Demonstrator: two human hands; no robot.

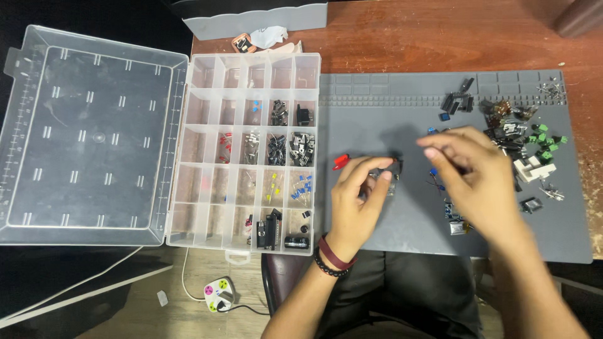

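Observation:
My left hand rests on the grey work mat, its fingertips pinched on a small dark electronic part. A small red-tipped piece lies just left of it. My right hand hovers over the mat's middle with its fingers spread, blurred, and holds nothing that I can see. Small blue parts lie beneath it. Loose components lie to its right: black chips, green terminal blocks and a white connector.
A clear plastic compartment box lies open left of the mat, its lid folded out over the table edge; several cells hold red, blue, yellow and black parts. A grey bin stands behind. A plug lies on the floor.

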